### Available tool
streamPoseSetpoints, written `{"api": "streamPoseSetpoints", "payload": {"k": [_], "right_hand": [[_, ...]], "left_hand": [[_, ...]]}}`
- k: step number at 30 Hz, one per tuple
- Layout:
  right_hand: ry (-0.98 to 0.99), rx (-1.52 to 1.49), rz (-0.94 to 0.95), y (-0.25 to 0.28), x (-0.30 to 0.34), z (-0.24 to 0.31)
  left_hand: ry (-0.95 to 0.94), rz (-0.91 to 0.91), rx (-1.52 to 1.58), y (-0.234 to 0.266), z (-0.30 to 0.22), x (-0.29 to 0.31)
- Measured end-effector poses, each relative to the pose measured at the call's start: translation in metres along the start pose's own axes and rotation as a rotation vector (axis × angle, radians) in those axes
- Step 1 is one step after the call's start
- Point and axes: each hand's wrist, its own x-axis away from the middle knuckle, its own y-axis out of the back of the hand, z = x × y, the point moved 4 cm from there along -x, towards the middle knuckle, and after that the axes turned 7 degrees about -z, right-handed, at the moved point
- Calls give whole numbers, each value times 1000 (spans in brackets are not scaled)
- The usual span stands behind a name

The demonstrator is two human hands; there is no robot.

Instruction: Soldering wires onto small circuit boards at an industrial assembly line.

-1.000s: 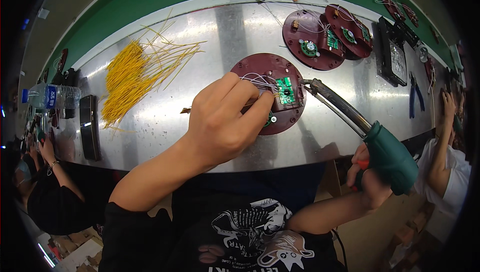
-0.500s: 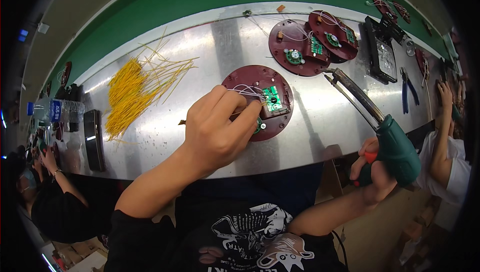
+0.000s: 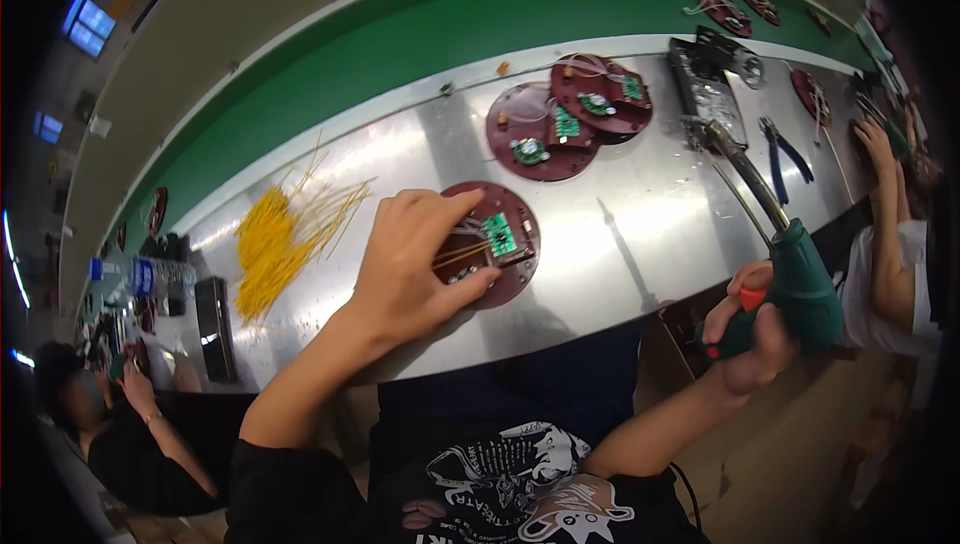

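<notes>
In front of me a dark red round plate (image 3: 520, 282) lies on the metal bench. It carries a green circuit board (image 3: 500, 235), with thin yellow wires (image 3: 461, 254) running to the board's left edge. My left hand (image 3: 405, 259) reaches over the plate's left side, thumb and fingers spread apart, and partly covers pale wires and a round part. Off the bench's front edge, my right hand (image 3: 752, 329) grips a green soldering gun (image 3: 808, 284). Its metal tip points up and away, near a black-framed tray (image 3: 708, 89).
Loose yellow wires (image 3: 275, 249) lie left, beside a phone (image 3: 213, 329) and a water bottle (image 3: 160, 277). Two similar red plates (image 3: 535, 159) overlap farther back. Blue-handled cutters (image 3: 785, 162) lie right. Other people work at both ends, including a hand (image 3: 876, 147) at right.
My left thumb and fingers have parted from a pinch at the board, leaving yellow wires there. The soldering gun's tip now appears closer to the black-framed tray. The whole view has shifted.
</notes>
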Motion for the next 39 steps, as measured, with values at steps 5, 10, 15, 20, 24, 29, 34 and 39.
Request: {"api": "streamPoseSetpoints", "payload": {"k": [5,10,15,20,24,29,34,39], "right_hand": [[26,-195,-150,34,-2,-16],[106,-366,-317,67,-7,-30],[192,-416,-506,94,-10,-47],[269,-368,-674,128,-2,-73],[222,-286,-712,128,-29,-87],[274,-261,-772,138,-32,-94],[323,-288,-787,131,-34,-97],[373,-384,-677,121,-33,-88]], "left_hand": [[-85,-97,-33,15,19,-53],[-43,-137,-335,-10,88,-162],[-39,-27,-520,-72,159,-272],[-431,38,-346,-197,66,-405],[-467,167,-224,-295,32,-483],[-448,189,-100,-396,-7,-536],[-235,326,118,-400,-1,-530],[-271,214,212,-306,28,-492]]}}
